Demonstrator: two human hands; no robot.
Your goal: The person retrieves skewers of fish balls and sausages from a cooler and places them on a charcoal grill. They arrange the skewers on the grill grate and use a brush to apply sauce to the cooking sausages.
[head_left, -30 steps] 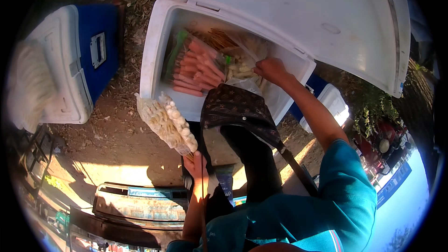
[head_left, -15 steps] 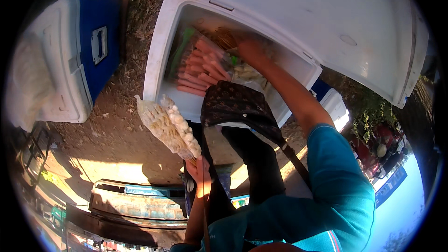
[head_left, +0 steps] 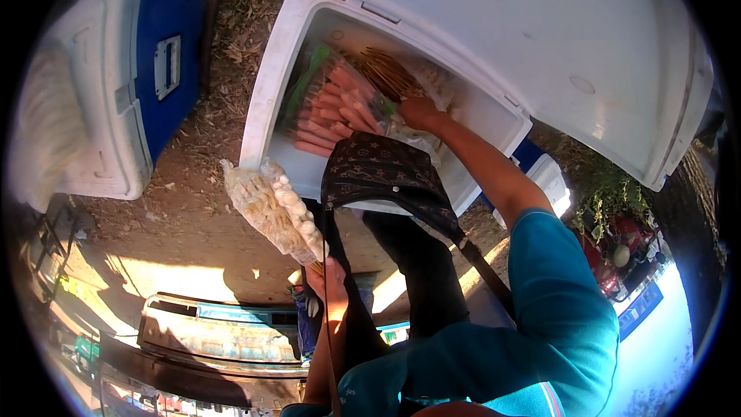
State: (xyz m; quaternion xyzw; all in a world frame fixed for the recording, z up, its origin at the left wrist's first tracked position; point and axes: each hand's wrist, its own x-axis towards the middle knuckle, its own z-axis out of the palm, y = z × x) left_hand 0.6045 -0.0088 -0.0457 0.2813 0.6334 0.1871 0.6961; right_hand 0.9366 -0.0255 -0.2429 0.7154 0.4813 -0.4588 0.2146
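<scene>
My left hand (head_left: 326, 282) is closed round the stick ends of skewers. Their food parts are wrapped in clear plastic: white balls (head_left: 289, 205) in one row, pale brown pieces (head_left: 258, 205) beside them. Inside the open white cooler (head_left: 266, 96), my right hand (head_left: 419, 113) is closed at the lower end of a bundle of thin wooden skewers (head_left: 386, 73); its fingertips are partly hidden. Left of it lies a clear bag of pink sausages (head_left: 340, 108) with a green edge. Pale bagged food (head_left: 421, 143) sits under and beside my right wrist.
The cooler's raised lid (head_left: 556, 38) fills the upper right. A dark patterned shoulder bag (head_left: 386, 174) hangs over the cooler's near edge. A blue and white cooler (head_left: 116, 93) with a plastic bag on it stands at left. Another cooler (head_left: 544, 177) shows behind, at right.
My right hand has drawn back a little toward me inside the cooler, and more of the wooden skewers shows. The left hand still holds its skewers, shifted slightly left.
</scene>
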